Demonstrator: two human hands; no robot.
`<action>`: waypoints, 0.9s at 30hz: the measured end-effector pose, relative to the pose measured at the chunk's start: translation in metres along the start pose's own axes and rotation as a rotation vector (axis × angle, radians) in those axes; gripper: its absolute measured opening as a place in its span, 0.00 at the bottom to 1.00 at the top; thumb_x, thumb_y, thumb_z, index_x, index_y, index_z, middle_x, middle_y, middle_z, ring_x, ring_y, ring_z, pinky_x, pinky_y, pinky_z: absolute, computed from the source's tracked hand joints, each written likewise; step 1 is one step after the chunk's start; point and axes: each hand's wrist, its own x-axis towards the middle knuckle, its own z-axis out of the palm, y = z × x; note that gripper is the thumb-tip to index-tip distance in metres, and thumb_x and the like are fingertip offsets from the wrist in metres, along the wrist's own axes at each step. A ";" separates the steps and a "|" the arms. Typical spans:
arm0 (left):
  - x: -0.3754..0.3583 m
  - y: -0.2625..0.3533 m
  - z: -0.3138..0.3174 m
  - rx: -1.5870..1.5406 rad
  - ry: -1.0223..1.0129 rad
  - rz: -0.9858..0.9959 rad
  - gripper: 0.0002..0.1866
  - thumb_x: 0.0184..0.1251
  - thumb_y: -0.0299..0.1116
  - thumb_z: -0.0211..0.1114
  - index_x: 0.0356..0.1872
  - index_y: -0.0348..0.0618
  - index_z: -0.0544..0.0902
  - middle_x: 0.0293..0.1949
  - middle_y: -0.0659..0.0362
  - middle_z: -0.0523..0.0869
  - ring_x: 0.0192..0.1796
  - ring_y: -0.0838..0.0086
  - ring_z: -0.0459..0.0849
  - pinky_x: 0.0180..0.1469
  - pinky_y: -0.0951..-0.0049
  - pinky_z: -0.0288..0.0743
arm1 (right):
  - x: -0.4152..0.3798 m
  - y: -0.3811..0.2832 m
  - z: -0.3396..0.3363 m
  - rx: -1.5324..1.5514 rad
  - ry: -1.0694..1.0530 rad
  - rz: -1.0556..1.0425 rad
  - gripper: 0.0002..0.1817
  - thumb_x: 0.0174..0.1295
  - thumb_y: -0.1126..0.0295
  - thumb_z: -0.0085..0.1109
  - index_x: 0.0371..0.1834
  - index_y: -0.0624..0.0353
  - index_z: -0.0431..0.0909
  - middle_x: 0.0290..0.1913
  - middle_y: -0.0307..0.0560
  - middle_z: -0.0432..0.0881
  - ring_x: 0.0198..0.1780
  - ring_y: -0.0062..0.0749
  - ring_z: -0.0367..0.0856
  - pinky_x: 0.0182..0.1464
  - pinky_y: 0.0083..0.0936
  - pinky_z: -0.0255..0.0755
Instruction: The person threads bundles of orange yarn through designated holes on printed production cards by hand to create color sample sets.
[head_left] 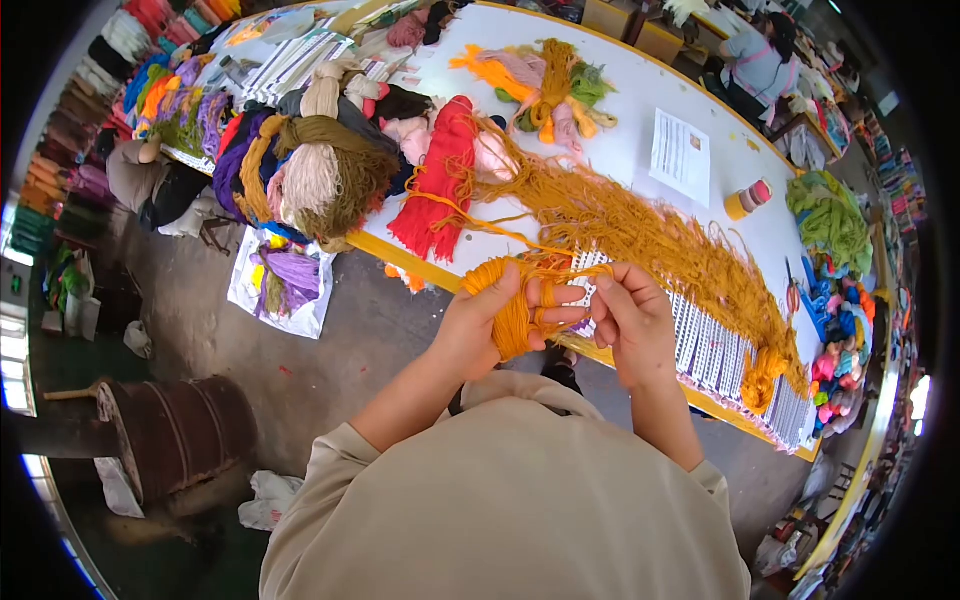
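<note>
A ball of orange-yellow yarn (511, 322) is held in my left hand (478, 322), with strands looped around its fingers. My right hand (632, 318) is just to the right, its thumb and fingertips pinching strands of the same yarn. Both hands are in front of my body at the table's near edge. From them, strands run up to a long tangled spread of mustard yarn (640, 225) lying across the white table (620, 130). A red skein (438, 180) lies beyond my left hand, with a mustard strand across it.
Piled skeins (335, 180) stand at the table's left. A printed sheet (681, 158), a yarn cone (748, 200), scissors (792, 297) and green yarn (830, 215) are on the right. A rusty barrel (180, 435) is at lower left. Another person (755, 65) sits at the upper right.
</note>
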 end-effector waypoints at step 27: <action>0.005 -0.010 0.008 0.166 0.036 0.179 0.26 0.79 0.44 0.50 0.66 0.34 0.69 0.61 0.54 0.77 0.61 0.70 0.75 0.60 0.66 0.73 | -0.001 0.024 0.027 -0.094 -0.049 -0.034 0.03 0.67 0.74 0.59 0.41 0.58 0.77 0.38 0.30 0.79 0.32 0.09 0.72 0.27 0.11 0.67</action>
